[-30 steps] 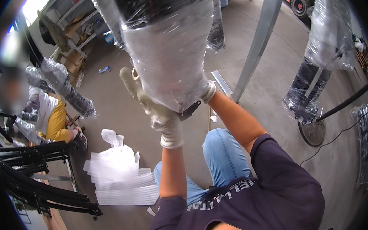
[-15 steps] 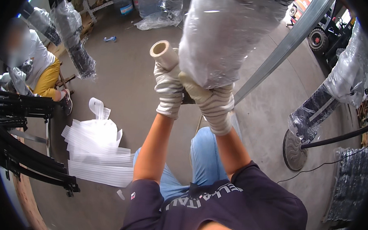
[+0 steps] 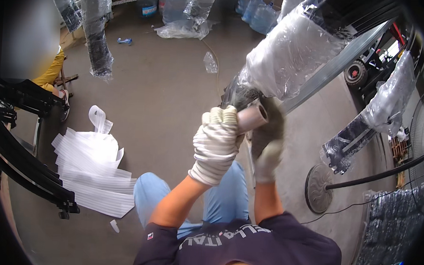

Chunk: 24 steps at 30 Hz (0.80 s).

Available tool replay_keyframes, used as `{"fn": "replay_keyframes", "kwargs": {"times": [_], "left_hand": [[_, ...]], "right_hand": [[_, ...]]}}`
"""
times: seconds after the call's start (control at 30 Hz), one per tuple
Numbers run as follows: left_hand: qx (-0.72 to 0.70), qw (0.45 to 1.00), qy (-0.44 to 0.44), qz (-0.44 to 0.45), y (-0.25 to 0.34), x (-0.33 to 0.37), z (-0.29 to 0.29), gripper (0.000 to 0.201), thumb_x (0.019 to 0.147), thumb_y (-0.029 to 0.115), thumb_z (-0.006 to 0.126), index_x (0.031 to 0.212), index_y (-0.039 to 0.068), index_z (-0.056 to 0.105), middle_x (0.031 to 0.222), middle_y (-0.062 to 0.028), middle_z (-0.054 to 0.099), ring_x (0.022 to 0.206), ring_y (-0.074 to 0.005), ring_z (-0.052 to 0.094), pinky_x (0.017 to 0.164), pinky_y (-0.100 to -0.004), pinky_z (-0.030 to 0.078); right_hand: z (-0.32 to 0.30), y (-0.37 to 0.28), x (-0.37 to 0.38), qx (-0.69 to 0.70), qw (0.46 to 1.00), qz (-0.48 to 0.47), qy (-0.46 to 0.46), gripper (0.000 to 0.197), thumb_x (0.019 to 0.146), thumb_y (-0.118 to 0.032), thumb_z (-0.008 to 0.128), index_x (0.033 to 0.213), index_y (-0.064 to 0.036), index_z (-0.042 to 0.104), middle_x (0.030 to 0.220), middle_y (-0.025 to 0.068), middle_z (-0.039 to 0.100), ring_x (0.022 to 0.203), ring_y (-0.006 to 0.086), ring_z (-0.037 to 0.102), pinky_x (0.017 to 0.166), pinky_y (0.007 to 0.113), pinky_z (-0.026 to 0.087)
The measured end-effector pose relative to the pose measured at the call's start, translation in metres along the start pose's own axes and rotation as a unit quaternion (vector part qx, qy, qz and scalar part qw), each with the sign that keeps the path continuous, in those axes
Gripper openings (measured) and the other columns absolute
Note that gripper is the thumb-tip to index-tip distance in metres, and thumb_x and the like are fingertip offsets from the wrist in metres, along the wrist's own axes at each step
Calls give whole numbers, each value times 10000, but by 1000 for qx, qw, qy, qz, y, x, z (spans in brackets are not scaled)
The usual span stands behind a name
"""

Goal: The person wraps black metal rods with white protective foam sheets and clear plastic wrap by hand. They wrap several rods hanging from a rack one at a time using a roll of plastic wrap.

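My left hand point(image 3: 216, 144), in a white knitted glove, is closed around a small roll of stretch film point(image 3: 253, 119) whose hollow cardboard core faces up and right. Just beyond it hangs a long part wrapped in clear film point(image 3: 292, 57), slanting from the upper right down toward my hands. Its dark lower end point(image 3: 245, 93) shows beside the roll. My right hand point(image 3: 271, 147), gloved too with a dark palm side, is at the right of the roll, close to the wrapped part. Motion smears its fingers, so what they hold does not show.
White foam sheets point(image 3: 90, 169) lie on the floor at left, near black metal frames point(image 3: 28, 161). A grey metal post point(image 3: 320, 78) slants behind the wrapped part. More wrapped parts point(image 3: 96, 40) hang around. A round stand base point(image 3: 319, 188) is at right; a person point(image 3: 49, 73) sits at far left.
My left hand and the roll have moved right and toward me. The wrapped part has swung to a slant, its lower end now uncovered. My right hand has turned and shifted right.
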State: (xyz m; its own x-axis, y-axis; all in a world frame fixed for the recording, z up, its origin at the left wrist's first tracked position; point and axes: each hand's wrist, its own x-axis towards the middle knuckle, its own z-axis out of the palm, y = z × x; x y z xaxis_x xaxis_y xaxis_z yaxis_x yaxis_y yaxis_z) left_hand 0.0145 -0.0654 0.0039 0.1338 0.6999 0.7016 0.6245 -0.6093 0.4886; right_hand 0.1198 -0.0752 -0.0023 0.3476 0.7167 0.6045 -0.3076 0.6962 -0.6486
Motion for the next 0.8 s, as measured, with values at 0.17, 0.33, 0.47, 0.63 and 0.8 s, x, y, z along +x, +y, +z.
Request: {"fn": "replay_keyframes", "kwargs": {"times": [0.17,0.33,0.47,0.63,0.8], "left_hand": [[-5,992,-98,84,6,1,2,438,688,159,613,1062,-8,456,874,-137,515,779,-292,518,632,-362,457],[-170,954,-217,116,-14,27,-15,326,735,236,599,969,23,524,851,-139,528,772,-286,542,637,-364,452],[-386,919,-84,22,-36,72,3,537,630,162,725,1102,36,502,999,-113,547,898,-217,537,788,-336,441],[-534,798,-277,-8,-28,93,21,604,626,189,732,1147,50,462,1050,-65,552,938,-149,525,815,-295,437],[-553,753,-357,-33,-59,79,26,653,715,278,655,1254,97,334,1160,-124,470,931,-244,544,837,-366,437]], "right_hand": [[2,-12,-5,8,996,76,42,525,696,-57,663,1163,-84,425,962,91,574,906,192,554,851,321,442],[-16,-14,-1,1,988,155,9,504,656,-95,708,1089,-50,455,988,103,575,938,204,544,838,330,452],[-31,-1,-4,49,978,191,-62,429,648,-80,684,1022,-46,477,949,144,578,896,243,566,800,374,476],[-72,7,6,54,982,169,-67,461,574,-152,693,954,-14,471,791,104,538,728,220,562,719,389,505],[-79,13,55,-140,981,132,-7,466,643,-231,683,1010,-37,471,847,48,485,713,153,508,605,297,454]]}}
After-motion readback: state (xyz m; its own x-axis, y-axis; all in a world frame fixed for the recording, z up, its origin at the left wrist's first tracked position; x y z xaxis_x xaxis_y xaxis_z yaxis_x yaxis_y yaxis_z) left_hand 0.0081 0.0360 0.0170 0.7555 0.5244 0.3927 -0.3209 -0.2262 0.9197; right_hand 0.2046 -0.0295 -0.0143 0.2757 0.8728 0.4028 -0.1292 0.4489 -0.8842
